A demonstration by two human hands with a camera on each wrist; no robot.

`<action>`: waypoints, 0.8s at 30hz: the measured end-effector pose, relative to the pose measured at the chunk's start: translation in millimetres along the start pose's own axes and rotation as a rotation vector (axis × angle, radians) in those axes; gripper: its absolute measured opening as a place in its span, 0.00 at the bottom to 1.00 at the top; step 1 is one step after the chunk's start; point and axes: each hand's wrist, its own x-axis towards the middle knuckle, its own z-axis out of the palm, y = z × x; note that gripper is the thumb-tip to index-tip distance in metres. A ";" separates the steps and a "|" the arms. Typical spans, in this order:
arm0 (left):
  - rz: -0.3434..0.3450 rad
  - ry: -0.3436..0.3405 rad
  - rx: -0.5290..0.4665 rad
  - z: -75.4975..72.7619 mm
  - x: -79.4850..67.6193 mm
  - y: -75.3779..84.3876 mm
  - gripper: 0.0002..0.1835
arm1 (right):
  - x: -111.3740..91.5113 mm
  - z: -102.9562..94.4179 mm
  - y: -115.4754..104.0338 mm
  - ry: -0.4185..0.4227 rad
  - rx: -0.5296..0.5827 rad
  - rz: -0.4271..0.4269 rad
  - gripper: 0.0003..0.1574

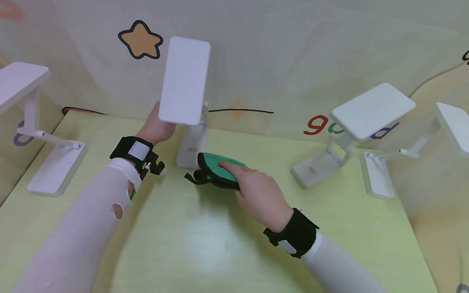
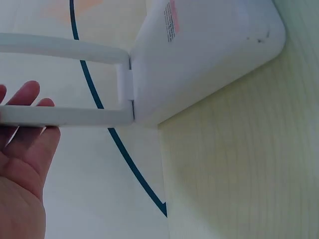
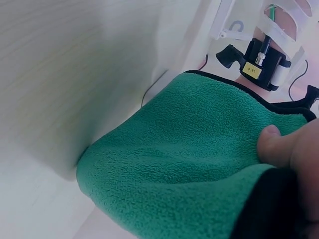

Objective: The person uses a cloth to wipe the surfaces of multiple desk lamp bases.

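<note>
The left hand (image 1: 156, 126) grips a flat-topped white plastic stand (image 1: 185, 80) at eleven o'clock, which may tip if the right hand (image 1: 263, 196), pinching fuzzy green cloth (image 1: 216, 165), shoves.

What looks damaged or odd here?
The left sleeve has holes near its end, baring skin, so it looks torn or cut. Small dark specks on the stand's base, near the left hand, could be dirt or wear. Nothing looks spilled.
</note>
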 end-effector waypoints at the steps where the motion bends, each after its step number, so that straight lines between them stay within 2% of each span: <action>1: 0.004 -0.001 -0.005 -1.2 -0.1 -1.8 0.14 | 0.7 -0.1 0.2 0.000 0.000 -0.002 0.41; 3: -0.003 0.005 -0.035 -4.9 -0.9 -5.9 0.17 | 2.6 -0.7 1.1 -0.005 0.007 -0.001 0.41; 5: -0.026 0.010 -0.118 -10.8 -5.9 -8.9 0.21 | 4.8 -1.3 3.1 -0.007 0.020 0.004 0.41; 8: -0.077 0.003 -0.204 -26.7 -24.4 -10.3 0.28 | 7.4 -2.2 8.5 -0.005 0.041 0.027 0.41; 9: -0.087 -0.005 -0.210 -33.9 -34.1 -11.5 0.28 | 7.8 -2.5 10.8 -0.006 0.051 0.038 0.42; 11: -0.102 -0.042 -0.161 -51.4 -57.6 -15.3 0.26 | 7.7 -3.5 15.6 -0.009 0.062 0.064 0.42; 14: -0.175 -0.134 -0.081 -83.0 -98.5 -26.8 0.24 | 7.3 -6.3 22.7 -0.018 0.081 0.105 0.42; 17: -0.273 -0.191 -0.010 -114.5 -136.0 -46.3 0.23 | 8.0 -10.7 28.7 -0.015 0.093 0.131 0.41; 20: -0.386 -0.151 0.047 -139.8 -162.8 -68.9 0.25 | 11.4 -13.0 34.2 -0.005 0.107 0.143 0.40; 24: -0.534 0.012 0.068 -155.6 -175.1 -93.1 0.32 | 14.2 -13.1 38.9 0.006 0.126 0.151 0.39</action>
